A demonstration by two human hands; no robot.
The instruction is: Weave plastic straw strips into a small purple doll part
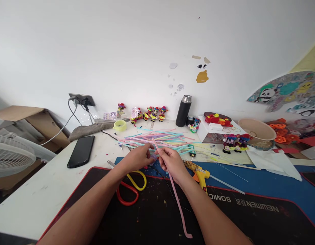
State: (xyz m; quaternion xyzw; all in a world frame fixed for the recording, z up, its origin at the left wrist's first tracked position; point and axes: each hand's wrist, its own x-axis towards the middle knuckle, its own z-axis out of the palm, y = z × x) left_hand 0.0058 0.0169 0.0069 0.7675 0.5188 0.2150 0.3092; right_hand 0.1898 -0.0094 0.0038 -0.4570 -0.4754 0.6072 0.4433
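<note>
1 pink pipe cleaner [179, 203], pinched by the right hand [172, 162], slants over the black mat [147, 221]. Left hand [137, 156]: curled near its upper end, grip indeterminable. Toward the table's [27, 200] far edge: pastel pipe cleaners [157, 137], 1 black flask [184, 111].

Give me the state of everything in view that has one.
Pink strip: held, lower end bent
Right hand: closed on strip
Left hand: curled, grip unclear
Scissors: lying flat, blades mostly hidden
Phone: screen dark
Bottle: upright
Glue gun: lying down, glue stick protruding
Wall socket: plugs in
Fan: spinning or not, unclear
</note>
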